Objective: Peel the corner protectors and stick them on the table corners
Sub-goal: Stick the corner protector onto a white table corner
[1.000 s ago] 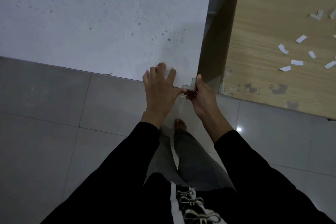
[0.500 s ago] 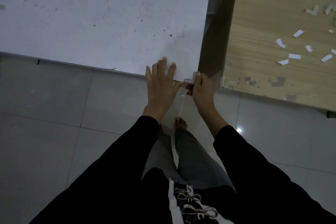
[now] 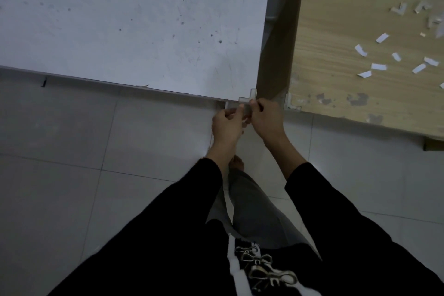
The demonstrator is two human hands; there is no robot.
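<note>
A clear corner protector (image 3: 247, 98) sits on the near right corner of the white table (image 3: 134, 31). My left hand (image 3: 225, 125) is just below the table edge, its fingers curled and pinching the protector's front flap from the left. My right hand (image 3: 266, 120) pinches the same piece from the right, fingertips at the corner. Much of the protector's lower part is hidden behind my fingers. Another clear protector (image 3: 292, 103) is stuck on the near left corner of the wooden table (image 3: 348, 31).
Several loose clear protectors (image 3: 398, 8) and white peeled backing strips (image 3: 378, 66) lie scattered on the wooden table at the right. A dark gap (image 3: 278, 31) separates both tables. Grey floor tiles, my legs and a foot are below.
My left hand has come off the white tabletop, where it lay flat, and dropped below the edge onto the protector's front. The right hand stays at the corner.
</note>
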